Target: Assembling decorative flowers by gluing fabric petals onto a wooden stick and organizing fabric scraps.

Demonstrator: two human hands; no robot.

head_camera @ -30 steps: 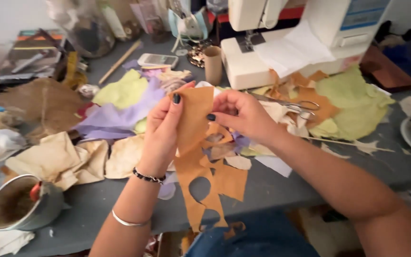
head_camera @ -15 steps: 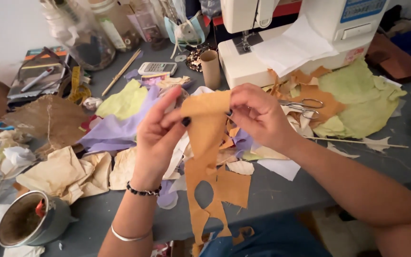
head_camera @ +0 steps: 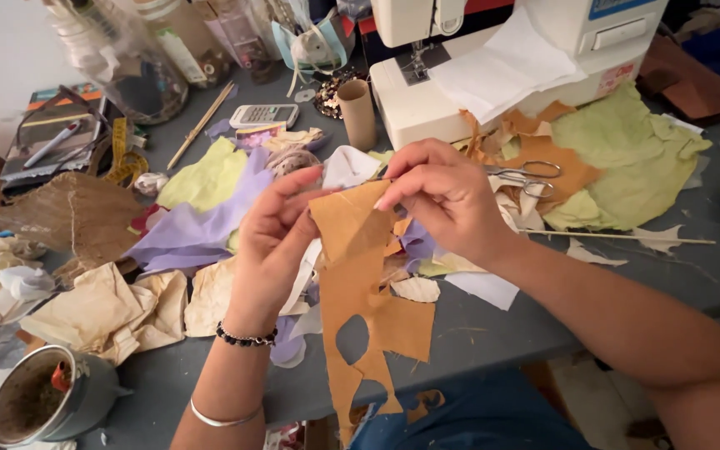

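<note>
Head view, looking down at cluttered grey table (head_camera: 493,333). Left hand (head_camera: 272,242) raised above table, fingers curled, pinching left upper edge of orange fabric scrap (head_camera: 360,283) between thumb and fingertips; beaded bracelet and thin bangle on that wrist. Right hand (head_camera: 443,196) opposite, fingers bent, pinching top right corner of same scrap, held taut between both hands. Scrap held above table's near edge, at centre of frame, upper part folded into a diagonal crease, lower part hanging down past table edge with leaf-shaped holes cut out. Below it, blue cloth on lap. Behind right hand, scissors (head_camera: 527,177) lying on pile of orange and cream offcuts, just beside pale green fabric (head_camera: 627,167). White sewing machine (head_camera: 493,67) at back, white paper sheet draped over its bed. Cardboard tube (head_camera: 358,112) upright left of machine. Calculator (head_camera: 265,115) farther left, wooden stick (head_camera: 202,125) slanted next to it. Lilac fabric (head_camera: 202,229) and yellow-green fabric (head_camera: 206,177) spread left of left hand. Cream crumpled pieces (head_camera: 118,308) near table's front left. Dried brown leaf skeleton (head_camera: 68,218) at far left. Metal pot (head_camera: 52,398) in bottom left corner, something red inside. Clear plastic bottle (head_camera: 118,58) top left, yellow measuring tape (head_camera: 122,158) below it. Long thin skewer (head_camera: 618,237) lying right of right forearm.
</note>
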